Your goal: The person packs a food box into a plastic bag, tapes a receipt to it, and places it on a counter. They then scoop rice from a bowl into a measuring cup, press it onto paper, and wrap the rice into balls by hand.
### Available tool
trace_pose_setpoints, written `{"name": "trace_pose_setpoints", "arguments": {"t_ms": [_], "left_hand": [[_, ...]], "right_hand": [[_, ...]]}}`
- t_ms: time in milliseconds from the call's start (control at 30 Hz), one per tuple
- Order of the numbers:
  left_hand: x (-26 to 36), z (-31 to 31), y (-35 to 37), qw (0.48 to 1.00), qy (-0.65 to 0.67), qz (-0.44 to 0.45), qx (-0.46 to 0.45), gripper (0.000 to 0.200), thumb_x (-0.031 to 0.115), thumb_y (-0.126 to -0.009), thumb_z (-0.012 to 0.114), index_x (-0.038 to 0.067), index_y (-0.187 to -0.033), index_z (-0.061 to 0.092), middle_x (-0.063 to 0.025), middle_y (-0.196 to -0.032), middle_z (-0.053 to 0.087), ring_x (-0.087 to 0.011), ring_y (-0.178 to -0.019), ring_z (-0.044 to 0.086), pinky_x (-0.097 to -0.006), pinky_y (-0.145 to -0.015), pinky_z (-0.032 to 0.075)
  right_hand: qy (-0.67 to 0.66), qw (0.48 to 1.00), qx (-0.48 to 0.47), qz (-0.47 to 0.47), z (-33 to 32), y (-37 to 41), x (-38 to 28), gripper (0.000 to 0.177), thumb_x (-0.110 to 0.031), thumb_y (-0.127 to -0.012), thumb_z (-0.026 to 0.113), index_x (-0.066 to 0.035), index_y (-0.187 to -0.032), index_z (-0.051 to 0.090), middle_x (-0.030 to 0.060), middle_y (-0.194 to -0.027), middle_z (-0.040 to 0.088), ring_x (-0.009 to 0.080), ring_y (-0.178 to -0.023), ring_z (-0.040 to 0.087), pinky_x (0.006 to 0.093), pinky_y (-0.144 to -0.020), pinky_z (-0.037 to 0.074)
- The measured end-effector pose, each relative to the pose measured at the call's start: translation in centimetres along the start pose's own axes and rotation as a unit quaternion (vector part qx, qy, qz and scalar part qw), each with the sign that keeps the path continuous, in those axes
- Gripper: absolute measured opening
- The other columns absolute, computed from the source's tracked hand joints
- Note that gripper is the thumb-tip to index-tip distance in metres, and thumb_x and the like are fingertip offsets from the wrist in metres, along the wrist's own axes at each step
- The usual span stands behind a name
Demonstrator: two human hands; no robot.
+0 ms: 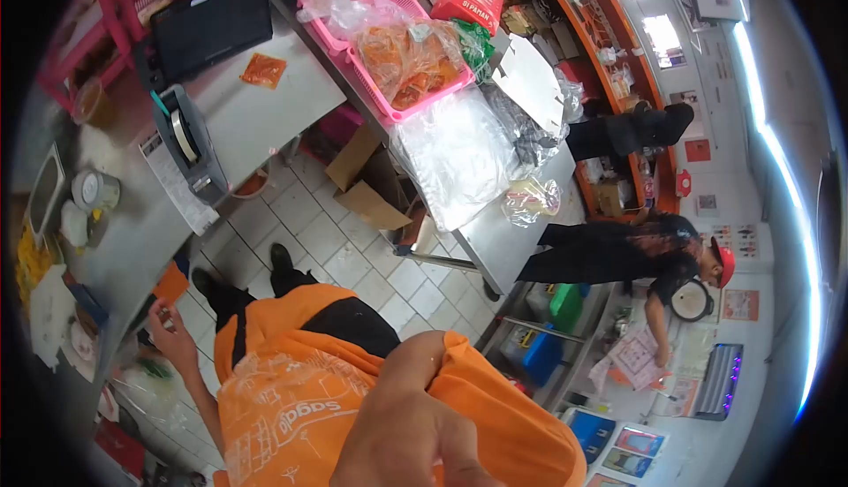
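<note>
My left hand (174, 339) hangs beside the edge of the metal counter (265, 125), its fingers apart and nothing visible in them. An orange piece (172, 282) lies close to its fingertips, and clear plastic bags (155, 390) are below it. My right hand (415, 438) is raised close to the camera in front of my orange shirt; its thumb shows, but the other fingers are cut off by the frame's lower edge. On the counter stand a tape dispenser (187, 138) with a printed paper strip (172, 178) alongside, and a small orange packet (263, 70).
Pink baskets (406, 103) with orange food bags and a stack of clear plastic bags (455, 156) occupy a second table. Cardboard boxes (371, 200) sit beneath it. A co-worker in a red cap (726, 262) handles paper (636, 356) at a side counter. Orange shelving (609, 45) lines the wall.
</note>
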State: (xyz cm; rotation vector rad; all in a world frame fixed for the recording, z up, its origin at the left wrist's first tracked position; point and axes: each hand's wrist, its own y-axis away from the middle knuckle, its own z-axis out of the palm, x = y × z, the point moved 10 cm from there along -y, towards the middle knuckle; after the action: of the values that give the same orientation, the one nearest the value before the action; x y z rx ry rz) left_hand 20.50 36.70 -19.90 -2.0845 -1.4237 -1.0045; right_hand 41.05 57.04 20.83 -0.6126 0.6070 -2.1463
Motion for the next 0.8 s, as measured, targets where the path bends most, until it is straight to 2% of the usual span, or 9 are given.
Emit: {"name": "trace_pose_setpoints", "arguments": {"t_ms": [67,200,367,400,467,500,567,667,800], "left_hand": [[0.4,0.4,0.0,1.000,-0.009,0.006,-0.007,0.023,0.014,-0.098,0.060,0.008,-0.120,0.060,-0.0050,-0.110,0.066,-0.0170,-0.092,0.062,-0.0293,-0.070,0.047],[-0.7,1.0,0.0,1.000,-0.019,0.006,-0.019,0.023,0.013,-0.096,0.061,0.007,-0.118,0.060,-0.0059,-0.108,0.066,-0.0174,-0.092,0.062,-0.0301,-0.069,0.048],[2.4,0.2,-0.8,0.999,-0.005,0.029,-0.017,0.023,0.013,-0.095,0.062,0.005,-0.117,0.060,-0.0073,-0.108,0.066,-0.0190,-0.093,0.064,-0.0314,-0.069,0.050],[2.3,0.0,-0.8,0.999,-0.008,0.029,-0.019,0.024,0.014,-0.095,0.062,0.004,-0.117,0.060,-0.0074,-0.108,0.067,-0.0194,-0.093,0.064,-0.0315,-0.070,0.051],[3.5,-0.2,-0.7,0.999,-0.027,0.031,-0.012,0.024,0.014,-0.095,0.062,0.004,-0.117,0.060,-0.0072,-0.109,0.067,-0.0190,-0.092,0.064,-0.0317,-0.070,0.051],[3.6,-0.2,-0.6,0.999,-0.036,0.027,-0.010,0.024,0.014,-0.095,0.062,0.004,-0.117,0.060,-0.0072,-0.109,0.067,-0.0190,-0.092,0.064,-0.0317,-0.070,0.051],[3.2,-0.1,-0.8,0.999,-0.026,0.020,-0.018,0.023,0.013,-0.095,0.063,0.004,-0.117,0.060,-0.0067,-0.110,0.067,-0.0175,-0.091,0.064,-0.0305,-0.069,0.051],[3.9,0.3,-0.5,0.999,-0.034,0.017,-0.023,0.022,0.012,-0.095,0.063,0.004,-0.115,0.060,-0.0063,-0.111,0.066,-0.0166,-0.089,0.063,-0.0289,-0.067,0.051],[3.6,0.2,-0.5,1.000,-0.009,0.017,-0.018,0.021,0.012,-0.095,0.063,0.005,-0.115,0.060,-0.0059,-0.109,0.066,-0.0161,-0.087,0.062,-0.0277,-0.066,0.050]], "right_hand": [[-0.129,0.983,0.000,0.131,-0.5,0.6,1.1,0.047,-0.036,-0.106,0.043,0.005,-0.094,0.062,0.0090,-0.077,0.059,0.0208,-0.061,0.056,0.0281,-0.057,0.044],[-0.114,0.954,-0.036,0.274,-0.8,1.9,0.7,0.050,-0.037,-0.108,0.038,0.005,-0.096,0.060,0.0069,-0.075,0.057,0.0161,-0.063,0.056,0.0272,-0.056,0.043],[-0.078,0.841,-0.110,0.525,0.3,3.0,1.9,0.056,-0.046,-0.107,0.035,0.006,-0.091,0.050,0.0001,-0.059,0.047,0.0110,-0.043,0.041,0.0239,-0.045,0.033],[-0.085,0.842,-0.109,0.521,1.8,3.4,3.0,0.056,-0.046,-0.107,0.035,0.006,-0.091,0.050,0.0001,-0.059,0.047,0.0110,-0.043,0.041,0.0239,-0.045,0.033],[0.119,0.968,0.090,0.201,-0.4,0.3,0.9,0.059,-0.050,-0.105,0.038,0.007,-0.090,0.045,-0.0014,-0.052,0.040,0.0110,-0.038,0.035,0.0239,-0.040,0.029],[0.109,0.969,0.092,0.199,-1.3,0.3,0.2,0.059,-0.050,-0.105,0.038,0.007,-0.090,0.045,-0.0014,-0.052,0.040,0.0110,-0.038,0.035,0.0239,-0.040,0.029],[0.092,0.932,-0.222,0.271,1.3,0.6,0.0,0.063,-0.055,-0.100,0.047,0.008,-0.095,0.042,0.0037,-0.057,0.045,0.0150,-0.040,0.045,0.0257,-0.039,0.033],[0.113,0.872,-0.218,0.423,1.3,2.6,1.1,0.073,-0.059,-0.095,0.054,0.012,-0.104,0.037,0.0085,-0.061,0.049,0.0192,-0.044,0.053,0.0272,-0.039,0.036],[0.158,0.923,-0.168,0.307,2.3,0.9,0.7,0.083,-0.060,-0.091,0.059,0.015,-0.111,0.031,0.0117,-0.061,0.050,0.0192,-0.047,0.057,0.0261,-0.040,0.039]]}}
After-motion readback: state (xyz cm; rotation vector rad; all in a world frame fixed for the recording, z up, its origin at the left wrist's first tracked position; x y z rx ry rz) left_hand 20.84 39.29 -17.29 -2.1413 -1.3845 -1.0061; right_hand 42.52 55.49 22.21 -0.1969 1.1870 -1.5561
